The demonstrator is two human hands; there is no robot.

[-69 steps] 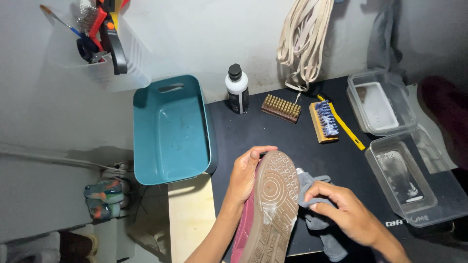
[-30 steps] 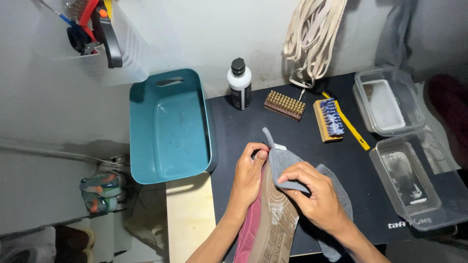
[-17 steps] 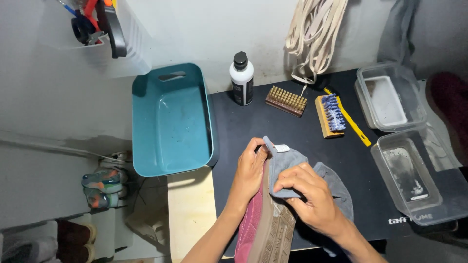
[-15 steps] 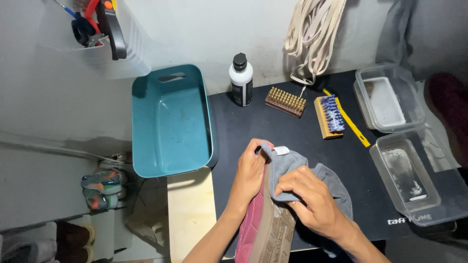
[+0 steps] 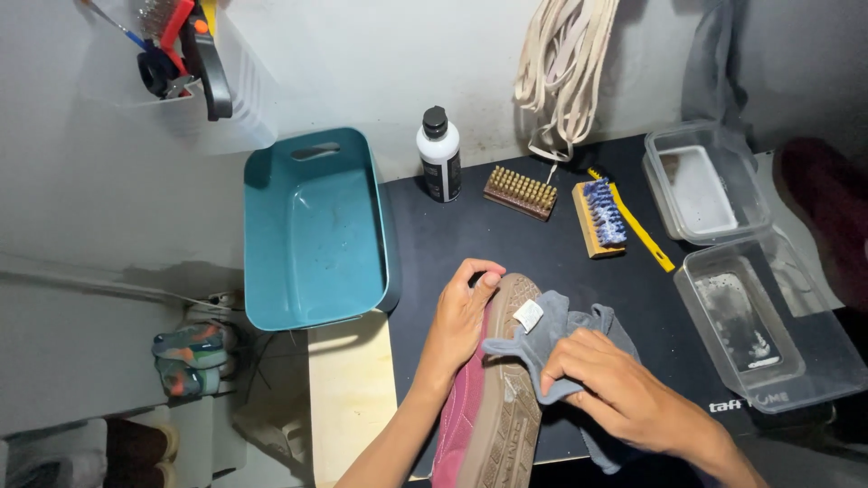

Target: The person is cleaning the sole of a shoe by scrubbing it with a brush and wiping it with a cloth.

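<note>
On the black mat [image 5: 542, 262], the left hand [image 5: 459, 318] grips the toe of a maroon suede shoe with a tan rubber sole [image 5: 495, 398], turned sole-up. The right hand [image 5: 615, 393] clutches a grey cloth [image 5: 551, 330] against it. Beyond lie a wooden brush with brass bristles [image 5: 519, 192], a white bottle [image 5: 439, 155] and a teal plastic tub [image 5: 316, 226].

Left hand [image 5: 461, 316] grips the toe end of a maroon shoe [image 5: 479, 407], sole turned up and tan. Right hand [image 5: 606, 389] presses a grey cloth [image 5: 551, 330] against the sole edge; a white tag shows on the cloth. Both sit over a black worktop [image 5: 452, 244]. Teal tub [image 5: 312, 230] at left, touching the worktop's edge. Behind: white bottle [image 5: 439, 155] with black cap, two brushes [image 5: 519, 192], two clear plastic boxes [image 5: 705, 185].
</note>
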